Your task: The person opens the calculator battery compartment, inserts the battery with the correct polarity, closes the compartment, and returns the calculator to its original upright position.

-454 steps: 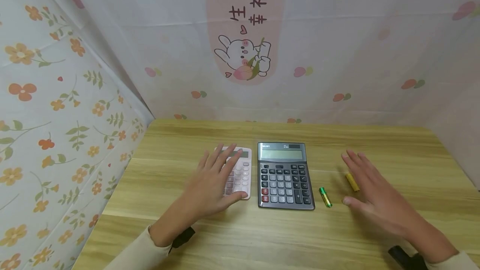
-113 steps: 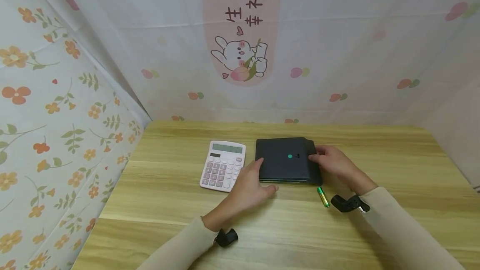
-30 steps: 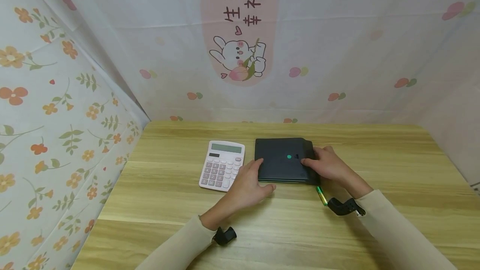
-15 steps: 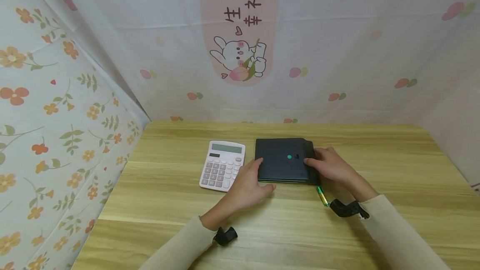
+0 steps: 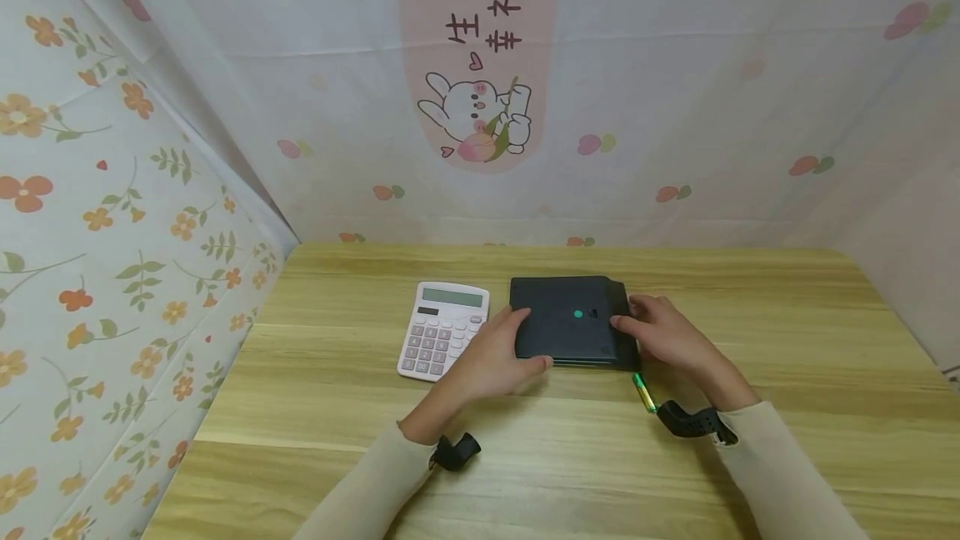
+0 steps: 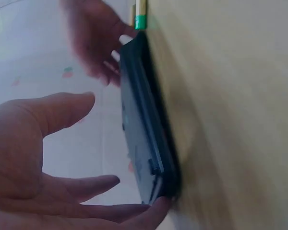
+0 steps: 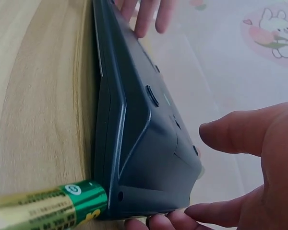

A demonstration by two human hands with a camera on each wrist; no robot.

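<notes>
On the pale wood-grain table (image 5: 585, 465), a black, wedge-ended plastic calculator (image 5: 551, 333) is lying back up, showing one green dot (image 5: 578, 314), as a bare left hand (image 5: 491, 361) and right hand (image 5: 666, 333) are touching opposite ends, both grips spread apart.

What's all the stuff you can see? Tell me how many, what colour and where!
Dark calculator: one, black, face down in the middle
White calculator: one, whitish with greyish-pink keys, left of the dark calculator
Battery: one, green and gold, by the dark calculator's near right corner; maybe a second battery, gold, peeking out in the left wrist view
Table: one, light wood, under these things
Back cloth: one, white with a bunny, behind
Side cloth: one, white with orange flowers, left
Wrist pieces: two, black, one per wrist
Sleeves: two, cream, on the arms
Left hand: one, bare, touching the dark calculator's left end
Right hand: one, bare, touching its right end
</notes>
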